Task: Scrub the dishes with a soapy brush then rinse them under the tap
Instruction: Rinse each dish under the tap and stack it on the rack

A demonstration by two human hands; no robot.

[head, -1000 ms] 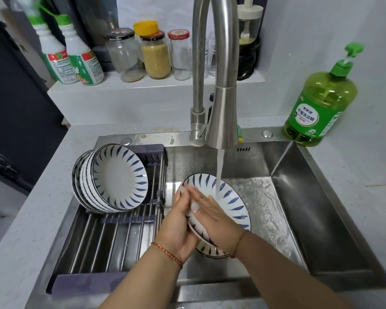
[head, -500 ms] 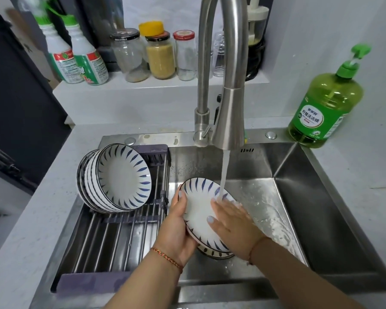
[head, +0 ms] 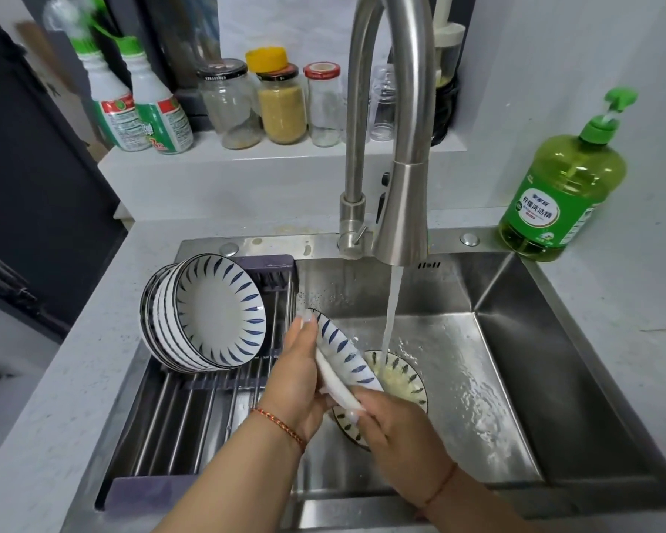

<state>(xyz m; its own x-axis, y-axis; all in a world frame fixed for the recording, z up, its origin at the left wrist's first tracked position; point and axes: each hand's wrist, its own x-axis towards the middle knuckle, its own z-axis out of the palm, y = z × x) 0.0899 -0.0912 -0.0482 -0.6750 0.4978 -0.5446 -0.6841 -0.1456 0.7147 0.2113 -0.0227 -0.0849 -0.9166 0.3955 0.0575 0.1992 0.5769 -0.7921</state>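
Stainless-steel sink (head: 554, 378) set in a pale speckled counter (head: 54, 398); water runs from the brushed-steel gooseneck tap (head: 400, 209) into a white bowl with blue leaf strokes (head: 404, 382) lying on the sink floor, holding cloudy water. A second white-and-blue shallow bowl (head: 343, 355) is held tilted on edge above the first, left of the stream and clear of it. Left hand (head: 297, 382) grasps its upper and rear rim, fingers along the back. Right hand (head: 397, 425) grips the lower rim, fingers curled around it. A stack of matching bowls (head: 208, 317) leans on edge on the steel-rod drying rack (head: 193, 417) across the sink's left side. Green pump bottle of dish detergent (head: 566, 186) stands at the sink's right rear corner. Glass jars (head: 281, 105) and two spray bottles (head: 139, 105) occupy the ledge behind.
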